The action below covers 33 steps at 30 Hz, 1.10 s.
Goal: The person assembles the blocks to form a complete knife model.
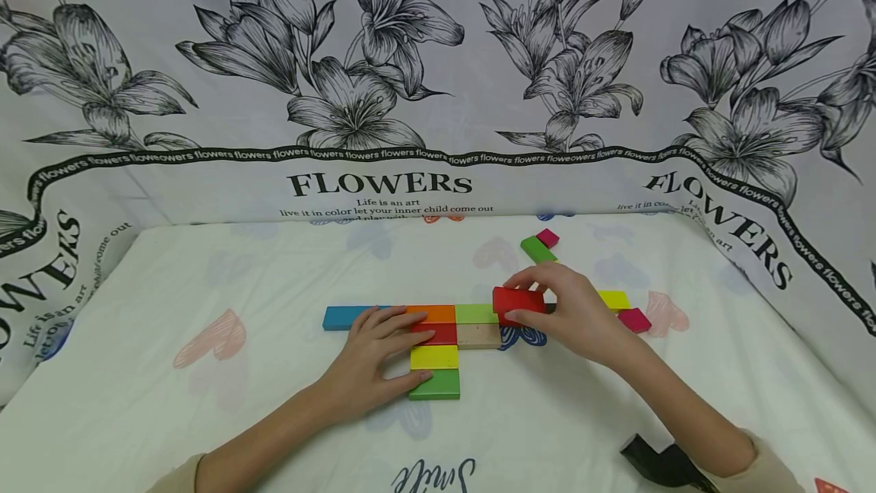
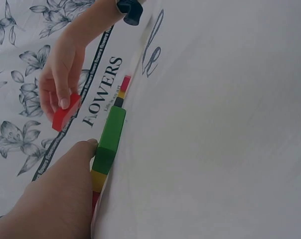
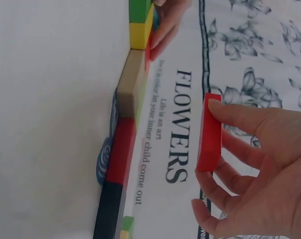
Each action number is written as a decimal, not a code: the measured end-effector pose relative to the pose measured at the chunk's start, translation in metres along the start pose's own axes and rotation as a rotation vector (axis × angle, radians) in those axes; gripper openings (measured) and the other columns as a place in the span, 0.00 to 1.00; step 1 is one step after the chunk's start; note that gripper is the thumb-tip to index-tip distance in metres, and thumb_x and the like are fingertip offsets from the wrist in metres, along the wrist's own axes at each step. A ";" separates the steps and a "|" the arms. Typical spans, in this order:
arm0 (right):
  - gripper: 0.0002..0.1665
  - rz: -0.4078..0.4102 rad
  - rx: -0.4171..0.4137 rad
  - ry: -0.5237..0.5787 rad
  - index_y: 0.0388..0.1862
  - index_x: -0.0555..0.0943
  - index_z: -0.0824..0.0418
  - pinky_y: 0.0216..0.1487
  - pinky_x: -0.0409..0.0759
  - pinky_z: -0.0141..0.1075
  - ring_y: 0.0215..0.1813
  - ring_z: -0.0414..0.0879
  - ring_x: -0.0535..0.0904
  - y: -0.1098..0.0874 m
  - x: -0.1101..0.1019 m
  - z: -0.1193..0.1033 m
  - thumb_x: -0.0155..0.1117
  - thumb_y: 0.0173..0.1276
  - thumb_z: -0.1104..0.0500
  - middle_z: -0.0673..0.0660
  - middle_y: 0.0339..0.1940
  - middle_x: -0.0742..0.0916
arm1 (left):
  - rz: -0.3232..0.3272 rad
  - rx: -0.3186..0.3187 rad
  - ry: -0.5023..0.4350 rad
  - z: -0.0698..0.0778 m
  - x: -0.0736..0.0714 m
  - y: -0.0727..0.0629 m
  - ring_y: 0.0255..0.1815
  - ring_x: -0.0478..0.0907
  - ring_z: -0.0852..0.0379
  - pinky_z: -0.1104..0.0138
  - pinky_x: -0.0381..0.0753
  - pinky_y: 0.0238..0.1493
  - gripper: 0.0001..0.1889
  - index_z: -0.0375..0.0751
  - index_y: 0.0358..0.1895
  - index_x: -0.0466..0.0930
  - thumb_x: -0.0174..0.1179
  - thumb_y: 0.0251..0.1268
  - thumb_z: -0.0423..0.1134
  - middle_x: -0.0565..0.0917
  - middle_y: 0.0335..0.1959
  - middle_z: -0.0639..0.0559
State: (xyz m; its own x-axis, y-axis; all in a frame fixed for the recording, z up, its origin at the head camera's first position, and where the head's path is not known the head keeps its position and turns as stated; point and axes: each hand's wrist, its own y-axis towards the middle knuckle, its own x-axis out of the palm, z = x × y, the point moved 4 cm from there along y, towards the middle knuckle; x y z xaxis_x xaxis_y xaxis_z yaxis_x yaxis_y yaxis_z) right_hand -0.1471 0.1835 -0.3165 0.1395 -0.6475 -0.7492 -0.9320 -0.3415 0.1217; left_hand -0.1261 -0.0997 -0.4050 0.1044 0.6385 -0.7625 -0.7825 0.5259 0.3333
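My right hand (image 1: 578, 314) pinches a red block (image 1: 517, 300) between thumb and fingers, raised above the right end of a flat block layout. In the right wrist view this red block (image 3: 210, 134) is tilted up. My left hand (image 1: 366, 367) rests with extended fingers on the layout, its thumb by the green block (image 1: 441, 385). Around it lie a blue block (image 1: 340, 318), an orange block (image 1: 434, 314), a lower red block (image 1: 445, 335) and a yellow block (image 1: 434, 357). A light green block (image 1: 477, 313) and a plain wooden block (image 1: 479, 336) adjoin on the right.
Right of the layout are a yellow block (image 1: 614, 300) and a magenta block (image 1: 634, 319). Farther back lie a green block (image 1: 537, 249) and another magenta block (image 1: 547, 237). A black strap-like object (image 1: 657, 459) is beside the right forearm. Flower-printed cloth (image 1: 438, 112) rises behind.
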 end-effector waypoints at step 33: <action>0.17 -0.159 -0.080 0.038 0.49 0.89 0.52 0.46 0.82 0.33 0.45 0.41 0.78 -0.006 0.056 -0.004 0.83 0.62 0.55 0.44 0.41 0.85 | 0.002 0.011 0.011 -0.001 0.000 0.001 0.80 0.65 0.43 0.35 0.51 0.78 0.28 0.53 0.65 0.86 0.76 0.62 0.51 0.78 0.74 0.56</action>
State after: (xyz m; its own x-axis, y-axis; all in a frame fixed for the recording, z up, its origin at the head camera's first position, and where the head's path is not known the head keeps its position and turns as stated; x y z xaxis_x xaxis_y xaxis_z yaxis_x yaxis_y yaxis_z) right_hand -0.1326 0.1466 -0.3563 0.2967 -0.6062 -0.7379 -0.8678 -0.4937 0.0567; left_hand -0.1269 -0.0998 -0.4051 0.0959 0.6334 -0.7679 -0.7757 0.5310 0.3412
